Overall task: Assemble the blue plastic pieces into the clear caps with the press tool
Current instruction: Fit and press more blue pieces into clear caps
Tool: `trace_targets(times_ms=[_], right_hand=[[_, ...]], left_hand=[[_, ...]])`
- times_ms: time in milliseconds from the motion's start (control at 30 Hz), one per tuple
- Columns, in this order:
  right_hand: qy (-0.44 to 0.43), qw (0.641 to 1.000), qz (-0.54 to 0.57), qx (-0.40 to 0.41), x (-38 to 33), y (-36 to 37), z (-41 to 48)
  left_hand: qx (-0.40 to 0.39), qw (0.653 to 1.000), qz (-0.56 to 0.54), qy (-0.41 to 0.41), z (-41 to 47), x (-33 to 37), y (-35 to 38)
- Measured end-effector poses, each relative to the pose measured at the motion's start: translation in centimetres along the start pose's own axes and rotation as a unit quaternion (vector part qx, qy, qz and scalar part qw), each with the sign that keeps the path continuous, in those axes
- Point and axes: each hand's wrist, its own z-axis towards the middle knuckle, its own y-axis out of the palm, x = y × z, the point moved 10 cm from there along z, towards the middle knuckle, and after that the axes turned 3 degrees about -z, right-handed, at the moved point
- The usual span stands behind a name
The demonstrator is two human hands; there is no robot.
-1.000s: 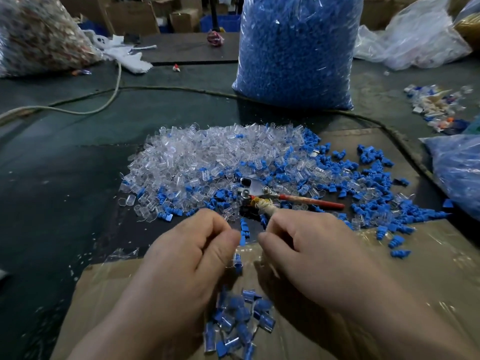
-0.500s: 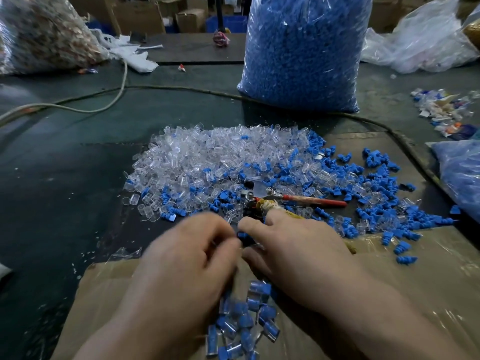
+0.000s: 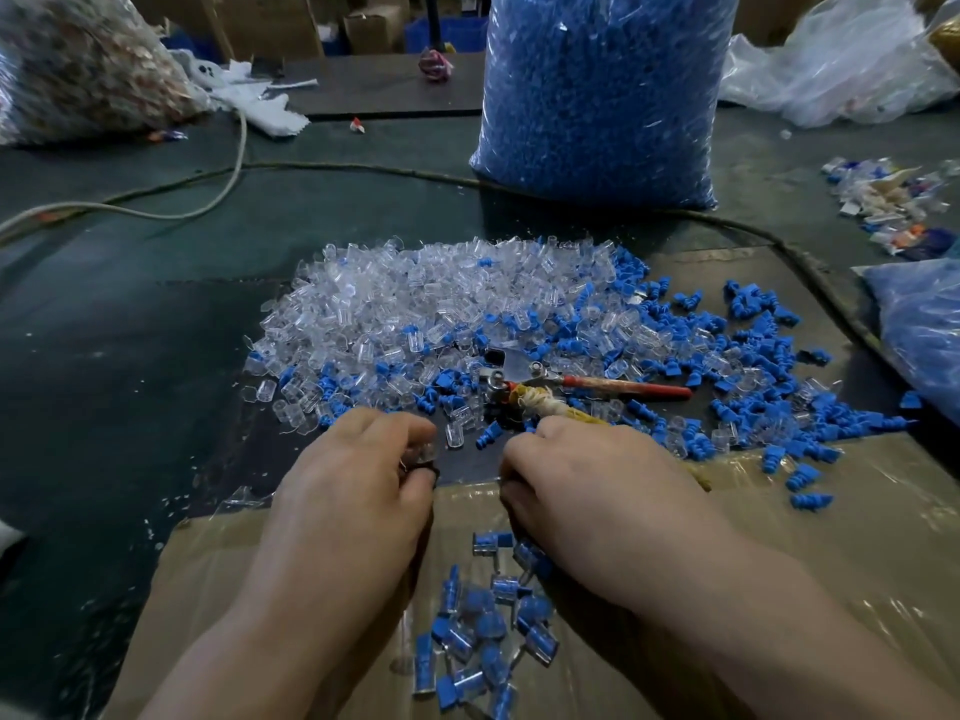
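Handle of press tool (image 3: pixel 530 381) partly under right hand (image 3: pixel 597 491).

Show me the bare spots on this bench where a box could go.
Free: the dark mat left of the clear caps, below the cord; and the cardboard right of the right hand, nearer than the blue pieces. Crowded: around the press tool and the finished pile between left hand and right.

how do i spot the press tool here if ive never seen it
Find the tall bag of blue pieces at the back; in front of it lies the heap of clear caps. At the heap's near edge sits the press tool, the only metal thing there, with a red handle pointing right.
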Motion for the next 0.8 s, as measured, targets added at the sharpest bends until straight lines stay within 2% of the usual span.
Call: trace_targets(times_ms=[167,267,400,533,633,800], right_hand=[[0.043,0.999,0.010,0.030,0.8,-0.6,-0.3],[0.067,0.997,0.014,0.040,1.2,-0.8,-0.2],[0.097,0.994,0.027,0.033,2.2,-0.8,-0.3],[0.113,0.993,0.043,0.007,3.1,-0.7,-0.9],[0.104,0.993,0.045,-0.021,3.0,-0.6,-1.3],[0.060,0.996,0.064,-0.021,1.9,-1.0,-1.9]], left_hand=[[0.005,1.000,-0.029,0.000,0.0,0.0,0.0],[0.028,0.995,-0.094,-0.019,-0.2,-0.2,-0.5],[0.015,0.987,-0.155,-0.033,-0.6,-0.1,-0.3],[-0.028,0.947,-0.303,-0.100,-1.1,-0.9,0.9],[-0.031,0.934,-0.344,-0.091,-1.2,-0.1,1.3],[-0.004,0.906,-0.412,-0.098,-1.2,0.0,1.2]])
